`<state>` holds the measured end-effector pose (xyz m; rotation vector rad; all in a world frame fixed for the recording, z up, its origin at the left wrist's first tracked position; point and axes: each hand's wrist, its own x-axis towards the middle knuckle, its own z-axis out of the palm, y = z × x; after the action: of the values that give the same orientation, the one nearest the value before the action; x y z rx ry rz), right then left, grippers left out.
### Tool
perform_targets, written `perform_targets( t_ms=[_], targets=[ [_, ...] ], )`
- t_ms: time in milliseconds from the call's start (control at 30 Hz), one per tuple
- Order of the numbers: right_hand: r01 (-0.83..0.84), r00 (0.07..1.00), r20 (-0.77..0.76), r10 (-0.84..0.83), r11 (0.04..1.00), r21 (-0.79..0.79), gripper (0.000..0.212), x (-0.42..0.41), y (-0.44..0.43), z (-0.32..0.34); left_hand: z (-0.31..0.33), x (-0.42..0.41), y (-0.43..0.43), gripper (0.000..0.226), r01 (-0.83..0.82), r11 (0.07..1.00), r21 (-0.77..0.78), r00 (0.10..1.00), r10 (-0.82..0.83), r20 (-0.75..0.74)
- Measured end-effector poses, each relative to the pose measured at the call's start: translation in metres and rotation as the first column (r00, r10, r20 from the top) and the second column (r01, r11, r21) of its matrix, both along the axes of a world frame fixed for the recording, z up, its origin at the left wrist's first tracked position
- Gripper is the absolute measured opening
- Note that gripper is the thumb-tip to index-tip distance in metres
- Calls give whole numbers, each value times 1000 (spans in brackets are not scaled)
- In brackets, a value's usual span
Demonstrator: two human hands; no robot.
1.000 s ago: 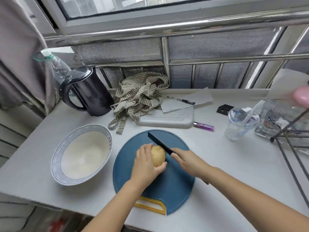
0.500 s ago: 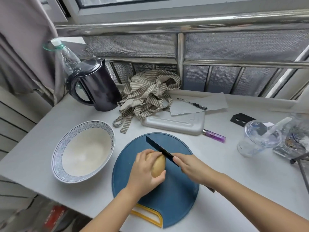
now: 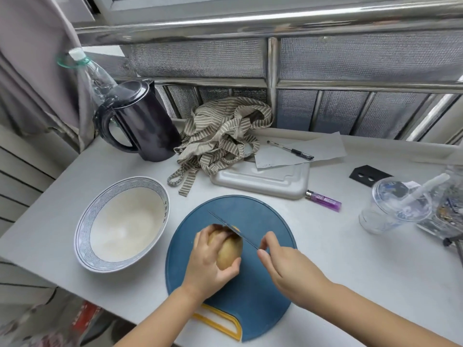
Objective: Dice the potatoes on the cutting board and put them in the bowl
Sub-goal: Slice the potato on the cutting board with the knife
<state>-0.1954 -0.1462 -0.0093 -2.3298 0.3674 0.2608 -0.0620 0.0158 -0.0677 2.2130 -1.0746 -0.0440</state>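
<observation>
A whole yellow potato point(image 3: 229, 251) lies on the round blue cutting board point(image 3: 260, 309) near the table's front. My left hand point(image 3: 209, 264) grips it from the left, fingers curled over its top. My right hand point(image 3: 288, 269) holds the knife point(image 3: 231, 229) by its handle, which the hand hides. The thin blade runs edge-on across the far end of the potato, touching it. An empty white bowl point(image 3: 85, 230) with a blue patterned rim stands left of the board.
A black kettle point(image 3: 145, 123) and plastic bottle point(image 3: 92, 73) stand at back left. A striped cloth point(image 3: 223, 139), grey tray point(image 3: 265, 177), paper with pen point(image 3: 290, 149), purple lighter point(image 3: 324, 200) and lidded plastic cup point(image 3: 390, 209) lie behind and right of the board.
The knife blade has turned from flat-looking to edge-on and moved onto the far end of the potato. My left hand has shifted its hold slightly. The camera has leaned closer and leftward.
</observation>
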Motion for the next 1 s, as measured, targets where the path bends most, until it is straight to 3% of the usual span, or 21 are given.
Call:
perform_targets(
  t_ms=[200,700,1000],
  targets=[
    [-12,1000,8,12,1000,-26,22,-1,4,4,-1,1,1,56,-10,1000,-24,1000,9,-25],
    [43,998,-58,-34,988,150,34,8,-13,-4,0,8,-1,53,-1,1000,10,998,1,-56],
    [50,997,-74,-38,983,176,34,15,-14,-3,0,10,-3,52,31,1000,1,998,-30,-48]
  ],
)
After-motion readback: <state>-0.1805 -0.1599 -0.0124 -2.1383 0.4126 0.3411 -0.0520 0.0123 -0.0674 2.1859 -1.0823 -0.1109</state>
